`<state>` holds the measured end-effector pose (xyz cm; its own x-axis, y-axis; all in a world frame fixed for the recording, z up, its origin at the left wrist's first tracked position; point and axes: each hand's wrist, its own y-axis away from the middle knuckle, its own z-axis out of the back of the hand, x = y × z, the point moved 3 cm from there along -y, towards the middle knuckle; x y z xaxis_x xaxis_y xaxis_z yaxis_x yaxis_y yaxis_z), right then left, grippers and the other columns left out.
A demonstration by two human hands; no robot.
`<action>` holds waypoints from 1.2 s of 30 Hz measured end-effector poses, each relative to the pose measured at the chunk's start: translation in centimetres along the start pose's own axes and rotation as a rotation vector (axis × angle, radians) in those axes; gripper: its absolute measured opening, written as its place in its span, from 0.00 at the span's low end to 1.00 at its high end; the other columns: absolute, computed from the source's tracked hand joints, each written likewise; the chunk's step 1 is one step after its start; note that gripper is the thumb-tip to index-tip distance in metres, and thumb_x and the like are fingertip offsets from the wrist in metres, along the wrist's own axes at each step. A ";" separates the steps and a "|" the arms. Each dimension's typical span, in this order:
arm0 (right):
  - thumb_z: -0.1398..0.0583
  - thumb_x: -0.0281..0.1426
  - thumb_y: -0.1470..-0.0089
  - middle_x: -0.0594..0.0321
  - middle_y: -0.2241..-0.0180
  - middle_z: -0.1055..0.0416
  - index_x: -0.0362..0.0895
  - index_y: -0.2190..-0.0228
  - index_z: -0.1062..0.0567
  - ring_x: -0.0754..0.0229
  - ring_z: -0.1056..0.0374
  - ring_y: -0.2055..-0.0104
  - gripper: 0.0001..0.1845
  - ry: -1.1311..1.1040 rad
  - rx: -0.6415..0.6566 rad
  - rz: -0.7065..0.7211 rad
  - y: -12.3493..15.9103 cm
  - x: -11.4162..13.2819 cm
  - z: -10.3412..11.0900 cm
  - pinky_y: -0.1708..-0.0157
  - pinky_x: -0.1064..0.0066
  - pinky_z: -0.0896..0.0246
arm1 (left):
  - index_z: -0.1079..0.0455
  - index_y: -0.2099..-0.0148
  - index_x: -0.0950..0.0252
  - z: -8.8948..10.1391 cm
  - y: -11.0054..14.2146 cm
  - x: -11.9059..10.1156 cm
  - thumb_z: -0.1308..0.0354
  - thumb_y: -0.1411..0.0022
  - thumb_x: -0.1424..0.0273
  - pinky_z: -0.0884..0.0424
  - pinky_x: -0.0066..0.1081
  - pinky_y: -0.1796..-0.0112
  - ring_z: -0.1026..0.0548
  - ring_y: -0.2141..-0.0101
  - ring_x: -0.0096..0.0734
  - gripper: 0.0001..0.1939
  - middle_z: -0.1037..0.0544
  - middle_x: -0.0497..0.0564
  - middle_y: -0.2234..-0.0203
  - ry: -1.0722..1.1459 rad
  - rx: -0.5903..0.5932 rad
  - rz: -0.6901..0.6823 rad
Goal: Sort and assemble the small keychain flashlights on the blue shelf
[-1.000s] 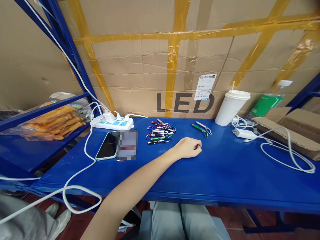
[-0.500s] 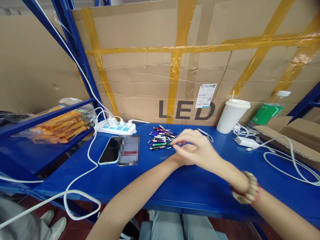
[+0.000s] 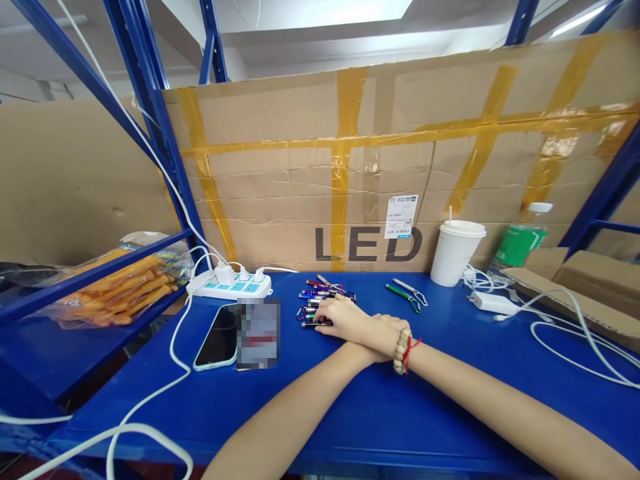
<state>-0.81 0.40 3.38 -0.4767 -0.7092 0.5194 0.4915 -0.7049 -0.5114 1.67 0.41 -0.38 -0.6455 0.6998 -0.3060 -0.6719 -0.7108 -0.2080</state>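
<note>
A pile of small metal penlights [image 3: 311,294] with carabiner clips, in red, blue, green, silver and black, lies mid-table. My right hand [image 3: 345,319], with a bead bracelet on its wrist, reaches left over the near side of the pile. Its thumb and fingers are closed around the end of a black penlight [image 3: 309,325]. My left hand [image 3: 395,323] rests under the crossed right wrist; most of its fingers are hidden. Beyond it, a green penlight [image 3: 400,292] and a silver penlight [image 3: 404,285] lie side by side, apart from the pile.
Two phones, one dark-screened [image 3: 218,339] and one blurred [image 3: 259,335], lie left below a power strip [image 3: 245,287]. At right are a white cup [image 3: 456,257], a green-labelled bottle [image 3: 521,241], a charger [image 3: 494,303] with cable and an open carton [image 3: 595,287].
The view has tilted up. My right hand has moved left and down onto the pile's near side. A green penlight now lies beside the silver one at the right.
</note>
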 end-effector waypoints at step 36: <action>0.40 0.43 0.53 0.52 0.63 0.25 0.43 0.59 0.24 0.48 0.29 0.61 0.22 0.754 0.040 -0.693 3.9 -14.0 13.3 0.71 0.67 0.38 | 0.34 0.65 0.64 1.6 1.2 -2.1 0.56 0.40 0.71 0.35 0.31 0.62 0.29 0.64 0.31 0.09 0.25 0.49 0.66 -0.163 -0.006 -0.066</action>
<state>17.47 7.73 3.16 -0.9926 0.0218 0.1195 -0.0493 -0.9714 -0.2321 1.64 -1.74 1.54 -0.6506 0.7469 -0.1372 -0.7130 -0.6630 -0.2282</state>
